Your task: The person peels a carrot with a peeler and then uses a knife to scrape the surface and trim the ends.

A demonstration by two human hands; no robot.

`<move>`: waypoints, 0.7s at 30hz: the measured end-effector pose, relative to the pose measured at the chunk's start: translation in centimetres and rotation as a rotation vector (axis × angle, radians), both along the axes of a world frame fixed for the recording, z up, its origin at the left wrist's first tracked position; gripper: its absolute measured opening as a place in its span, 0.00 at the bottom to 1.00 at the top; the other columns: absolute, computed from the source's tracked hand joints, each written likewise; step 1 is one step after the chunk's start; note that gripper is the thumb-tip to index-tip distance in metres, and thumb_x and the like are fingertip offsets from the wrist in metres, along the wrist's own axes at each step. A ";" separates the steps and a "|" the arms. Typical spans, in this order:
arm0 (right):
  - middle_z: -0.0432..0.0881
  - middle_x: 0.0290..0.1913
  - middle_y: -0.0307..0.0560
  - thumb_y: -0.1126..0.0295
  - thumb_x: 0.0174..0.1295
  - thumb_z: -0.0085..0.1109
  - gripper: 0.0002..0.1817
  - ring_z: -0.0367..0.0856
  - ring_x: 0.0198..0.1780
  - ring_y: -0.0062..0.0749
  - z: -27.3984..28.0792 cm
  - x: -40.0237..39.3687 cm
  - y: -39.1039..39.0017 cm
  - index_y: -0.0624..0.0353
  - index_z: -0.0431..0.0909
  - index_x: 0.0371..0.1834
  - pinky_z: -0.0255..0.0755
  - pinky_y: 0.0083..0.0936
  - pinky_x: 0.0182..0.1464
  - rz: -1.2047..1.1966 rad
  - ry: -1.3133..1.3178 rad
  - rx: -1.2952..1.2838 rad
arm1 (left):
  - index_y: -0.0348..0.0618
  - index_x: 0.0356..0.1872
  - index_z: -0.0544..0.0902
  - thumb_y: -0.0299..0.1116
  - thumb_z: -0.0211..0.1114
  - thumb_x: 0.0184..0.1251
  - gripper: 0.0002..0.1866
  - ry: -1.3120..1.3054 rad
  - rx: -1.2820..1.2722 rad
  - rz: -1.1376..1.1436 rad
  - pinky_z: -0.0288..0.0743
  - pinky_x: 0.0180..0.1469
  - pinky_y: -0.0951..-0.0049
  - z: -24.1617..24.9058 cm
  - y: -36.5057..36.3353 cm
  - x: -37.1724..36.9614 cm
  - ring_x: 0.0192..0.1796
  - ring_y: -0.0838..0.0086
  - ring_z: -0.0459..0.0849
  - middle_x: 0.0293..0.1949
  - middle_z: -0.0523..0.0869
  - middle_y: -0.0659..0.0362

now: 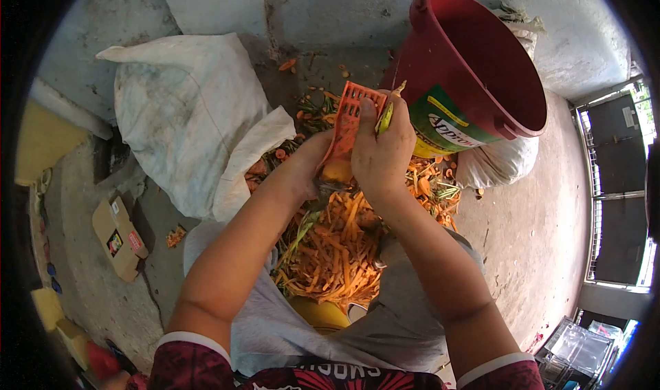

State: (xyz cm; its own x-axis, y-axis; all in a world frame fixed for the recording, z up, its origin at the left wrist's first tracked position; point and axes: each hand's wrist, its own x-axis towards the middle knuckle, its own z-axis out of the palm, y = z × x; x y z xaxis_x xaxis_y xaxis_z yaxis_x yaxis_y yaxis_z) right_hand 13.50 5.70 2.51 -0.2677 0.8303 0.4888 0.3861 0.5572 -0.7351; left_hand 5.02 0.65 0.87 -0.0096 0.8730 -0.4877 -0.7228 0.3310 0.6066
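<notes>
Over a heap of orange carrot shreds [340,252] between my knees, both my hands meet at an orange slotted plastic grater [353,108]. My left hand [313,163] is closed round its lower left edge. My right hand [385,153] is closed at its right side, with the thumb pressed on the slotted face. A slim yellow-green piece [387,117] sticks up beside the right thumb and index finger. Just below the grater, between the hands, shows a rounded orange piece [337,172], partly hidden by my fingers.
A white woven sack [185,108] slumps at left, and a large dark red bucket [440,60] leans at right near a filled white sack [500,163]. Carrot slices and green stalks [433,190] litter the floor around the heap. A flattened cardboard box [118,239] lies farther left.
</notes>
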 end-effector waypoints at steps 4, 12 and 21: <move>0.75 0.24 0.56 0.71 0.55 0.49 0.09 0.76 0.25 0.47 -0.1 -0.3 1.1 0.64 0.67 0.37 0.67 0.33 0.27 -0.088 0.030 0.102 | 0.42 0.42 0.73 0.43 0.44 0.64 0.17 0.125 0.025 -0.107 0.74 0.31 0.78 -0.9 0.5 -0.8 0.31 0.77 0.79 0.32 0.79 0.59; 0.76 0.27 0.51 0.66 0.57 0.49 0.11 0.75 0.29 0.36 1.3 5.0 10.8 0.65 0.70 0.31 0.67 0.28 0.32 -0.566 0.174 0.272 | 0.37 0.43 0.72 0.48 0.47 0.62 0.22 0.099 0.036 -0.355 0.74 0.29 0.78 -1.3 -0.3 -0.5 0.26 0.75 0.78 0.28 0.79 0.55; 0.75 0.26 0.46 0.67 0.58 0.49 0.10 0.73 0.27 0.28 2.8 4.9 9.2 0.65 0.70 0.30 0.66 0.21 0.32 -0.349 0.363 0.097 | 0.36 0.43 0.70 0.41 0.56 0.56 0.19 0.094 0.077 -0.251 0.73 0.30 0.77 -1.4 -0.2 -0.7 0.26 0.74 0.78 0.26 0.78 0.56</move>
